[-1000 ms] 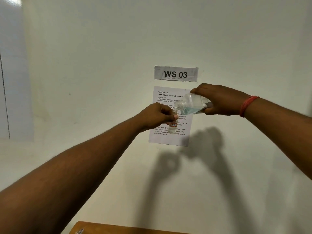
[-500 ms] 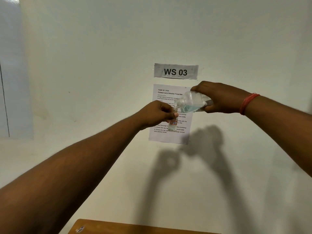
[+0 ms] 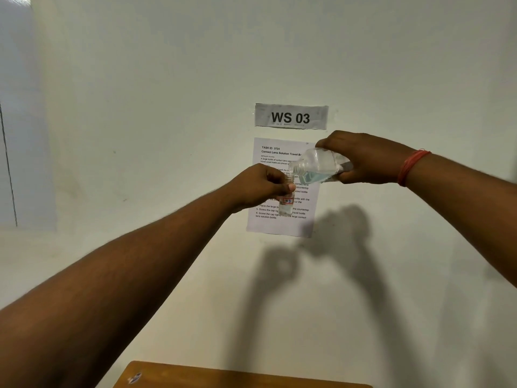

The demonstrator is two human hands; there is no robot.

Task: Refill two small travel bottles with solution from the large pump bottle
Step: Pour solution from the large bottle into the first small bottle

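My left hand (image 3: 260, 186) grips a small clear travel bottle (image 3: 286, 204) upright in the air in front of the wall; a red-edged label reading "TB" shows below my fingers. My right hand (image 3: 366, 158) holds the large clear bottle (image 3: 316, 165) tipped on its side, its open threaded neck right above the small bottle's mouth. Pale blue liquid lies in the lower half of the large bottle. No pump or cap is on the large bottle. A second travel bottle is not in view.
A white wall fills the view, with a "WS 03" label (image 3: 291, 116) and a printed task sheet (image 3: 279, 219) behind the hands. The edge of a wooden table (image 3: 223, 376) shows at the bottom. A grey panel (image 3: 16, 135) stands at the left.
Both hands have stayed together in the same pose. The large bottle's neck sits slightly lower and closer to the small bottle's mouth than a second ago.
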